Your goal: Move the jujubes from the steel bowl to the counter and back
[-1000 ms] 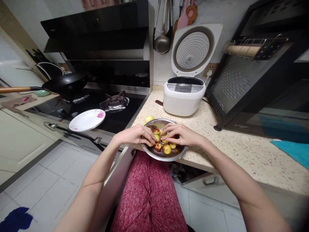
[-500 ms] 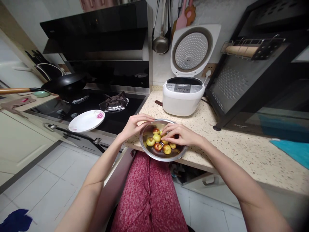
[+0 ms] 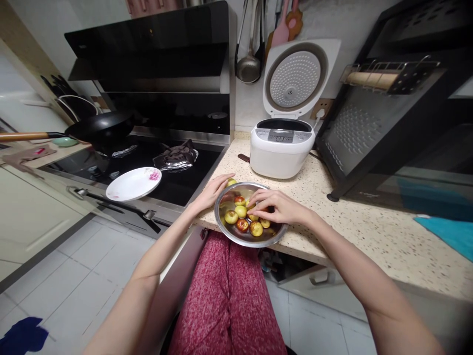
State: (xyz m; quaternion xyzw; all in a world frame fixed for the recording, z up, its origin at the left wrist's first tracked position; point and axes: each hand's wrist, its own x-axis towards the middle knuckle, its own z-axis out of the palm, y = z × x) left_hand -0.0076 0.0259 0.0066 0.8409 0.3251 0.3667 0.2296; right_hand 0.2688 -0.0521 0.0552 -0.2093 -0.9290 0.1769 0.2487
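Note:
A round steel bowl (image 3: 222,224) sits at the counter's front edge, above my lap. Inside it are several yellow-green and brown-red jujubes (image 3: 255,228). My left hand (image 3: 211,195) is at the bowl's far left rim, its fingers closed around a green jujube (image 3: 231,182) that shows just outside the rim. My right hand (image 3: 279,207) reaches over the right rim into the bowl. Its curled fingertips are closed on a jujube (image 3: 253,215) among the others, partly covering it and some fruit beside it.
Behind the bowl stands a white rice cooker (image 3: 279,155) with its lid up. A floral white plate (image 3: 133,184) lies at the stove's front edge, and a black wok (image 3: 101,127) is on the left burner. A black oven (image 3: 402,162) stands at right, near a blue cloth (image 3: 445,231).
My left hand has drawn back from inside the rim to just outside it, and a green jujube now shows at its fingers. The right hand has stayed in place.

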